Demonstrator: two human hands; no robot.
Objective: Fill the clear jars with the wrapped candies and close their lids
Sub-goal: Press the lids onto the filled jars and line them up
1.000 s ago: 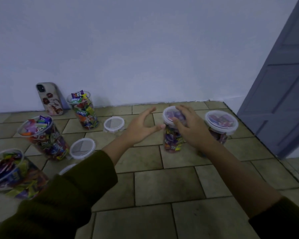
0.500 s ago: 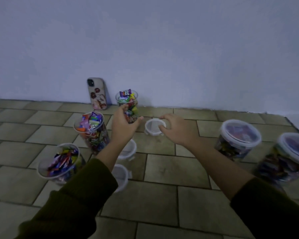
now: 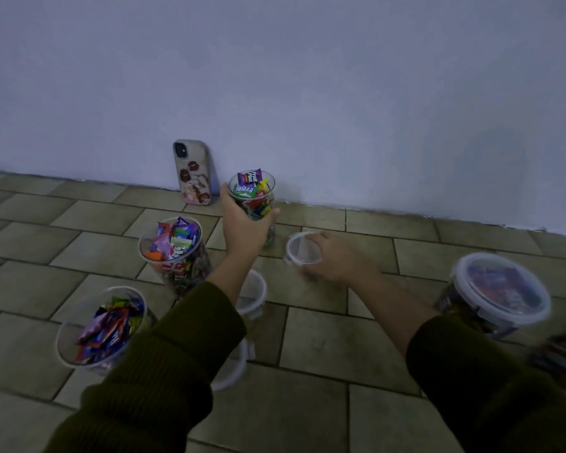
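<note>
While the left hand (image 3: 242,223) wraps around the full, uncovered jar (image 3: 254,191) standing just beside the wall, the right hand (image 3: 337,256) grips a loose lid (image 3: 303,248) by its rim, near that jar and to its right. From the head view, the step in hand looks like capping this jar. The next move calls for bringing the lid level over the mouth, where candies (image 3: 250,178) heap above the rim and may need pressing down. A second open jar (image 3: 174,253) and a third (image 3: 102,325) stand to the left, spare lids (image 3: 252,292) lie by the left forearm, and a closed jar (image 3: 500,289) sits at the right. All rests on a tiled floor (image 3: 307,348) meeting a plain pale wall (image 3: 307,76), with a phone (image 3: 193,173) leaning against it.
</note>
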